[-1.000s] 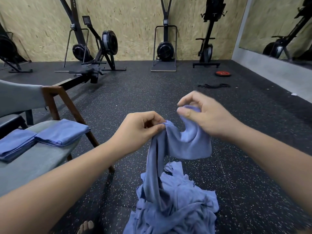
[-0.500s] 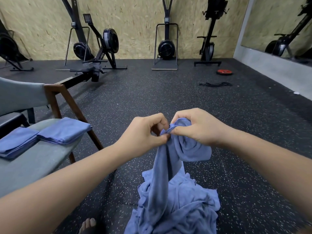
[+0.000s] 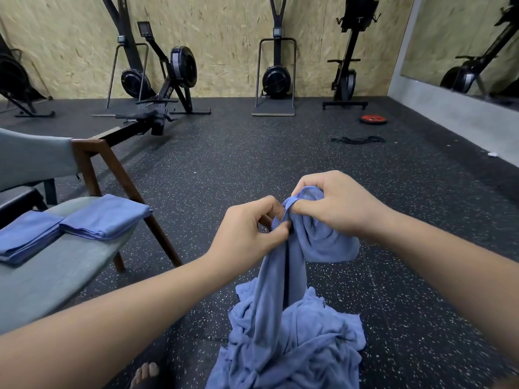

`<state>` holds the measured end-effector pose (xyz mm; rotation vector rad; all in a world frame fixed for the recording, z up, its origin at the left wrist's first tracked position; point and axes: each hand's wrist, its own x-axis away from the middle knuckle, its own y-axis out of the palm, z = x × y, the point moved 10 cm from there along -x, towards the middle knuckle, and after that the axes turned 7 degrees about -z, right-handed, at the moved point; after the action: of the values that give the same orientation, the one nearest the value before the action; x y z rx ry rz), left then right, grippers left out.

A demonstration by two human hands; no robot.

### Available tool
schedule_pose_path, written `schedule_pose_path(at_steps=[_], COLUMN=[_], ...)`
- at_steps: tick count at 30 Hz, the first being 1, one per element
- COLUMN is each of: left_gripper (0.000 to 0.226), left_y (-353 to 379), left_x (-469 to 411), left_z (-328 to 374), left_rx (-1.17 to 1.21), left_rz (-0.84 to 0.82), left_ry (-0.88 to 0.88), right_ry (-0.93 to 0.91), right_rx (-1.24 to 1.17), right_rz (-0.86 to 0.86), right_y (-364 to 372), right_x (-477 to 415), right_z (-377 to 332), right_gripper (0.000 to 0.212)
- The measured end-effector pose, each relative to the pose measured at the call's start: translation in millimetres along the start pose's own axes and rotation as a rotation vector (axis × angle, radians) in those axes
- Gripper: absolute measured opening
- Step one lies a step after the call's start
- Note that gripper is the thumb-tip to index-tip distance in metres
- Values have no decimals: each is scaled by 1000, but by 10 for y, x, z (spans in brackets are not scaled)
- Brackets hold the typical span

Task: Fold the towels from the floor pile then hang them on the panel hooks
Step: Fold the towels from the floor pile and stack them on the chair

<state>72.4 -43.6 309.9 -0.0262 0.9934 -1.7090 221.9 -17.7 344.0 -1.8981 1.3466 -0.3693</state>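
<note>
A blue towel (image 3: 283, 265) hangs in front of me, lifted from the crumpled blue pile (image 3: 303, 349) on the dark floor. My left hand (image 3: 247, 228) pinches its top edge between thumb and fingers. My right hand (image 3: 334, 206) grips the same edge right beside it, with a bunched fold drooping below that hand. The towel's lower end still runs down into the pile. Two folded blue towels (image 3: 104, 220) (image 3: 25, 240) lie side by side on the grey chair seat at the left. No panel hooks are in view.
A grey padded chair (image 3: 56, 279) with wooden legs stands at my left. Rowing and ski machines (image 3: 168, 80) line the far plywood wall. A red weight plate (image 3: 373, 119) and a black band (image 3: 356, 140) lie on the floor beyond. My foot (image 3: 146, 373) shows beside the pile.
My right hand has come down and in toward my left hand, so both now hold the towel edge close together. The hanging towel is more bunched.
</note>
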Motion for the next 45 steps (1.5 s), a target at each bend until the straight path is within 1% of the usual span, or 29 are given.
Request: schedule_pose_path(at_steps=[4,6,9,11,14,18,20,22,24,26,29,31,34,35,36,37,38,40,42,43,45], left_gripper=[33,36,23,19,21,19,19,19,15,13,10,7,6,6,6,6,6,6,8,9,10], left_y=[220,274,236,150,23,-94,-162,-245,-325,-385,-380,-326,-225,-183,-143,-108,-82,-56,-60,-67,-77], left_x=[0,6,-9,-37,-84,-94,-88,-93,-105,-117,-144,-150,-137,-128,-119,-108,-99,-88,-81,-80,-76], left_z=[-193,-324,-493,-594,-731,-899,-962,-972,-928,-860,-665,-510,-300,-226,-154,-84,-26,48,53,44,34], left_rx=[-153,-216,-221,-250,-267,-325,-346,-355,-353,-335,-326,-319,-305,-295,-279,-263,-251,-241,-226,-219,-226], left_rz=[-171,-212,-236,-226,-209,-244,-248,-228,-198,-181,-203,-232,-270,-288,-305,-321,-334,-351,-355,-354,-346], left_ry=[-18,-36,-69,-97,-141,-202,-211,-197,-173,-168,-137,-111,-72,-55,-38,-23,-8,14,11,7,13], right_ry=[1,1,40,68,97,112,131,159,187,187,131,110,84,82,81,74,63,44,42,44,35], right_rx=[-11,24,67,65,58,62,54,68,95,132,175,154,129,111,87,59,29,-27,-59,-64,-49], right_rz=[62,127,226,267,302,372,378,349,284,201,83,7,-107,-145,-183,-222,-259,-314,-323,-320,-308], right_y=[-98,-218,-447,-573,-701,-877,-912,-875,-761,-594,-294,-79,237,329,410,477,534,599,594,582,552], right_x=[1,-1,15,36,73,129,145,136,112,91,79,84,87,90,95,97,97,109,105,103,97], right_z=[-5,13,126,223,331,397,450,516,569,562,445,378,269,231,196,162,136,99,111,123,137], right_gripper=[8,8,8,7,8,10,9,7,4,8,15,27,58,67,71,69,61,37,20,14,13])
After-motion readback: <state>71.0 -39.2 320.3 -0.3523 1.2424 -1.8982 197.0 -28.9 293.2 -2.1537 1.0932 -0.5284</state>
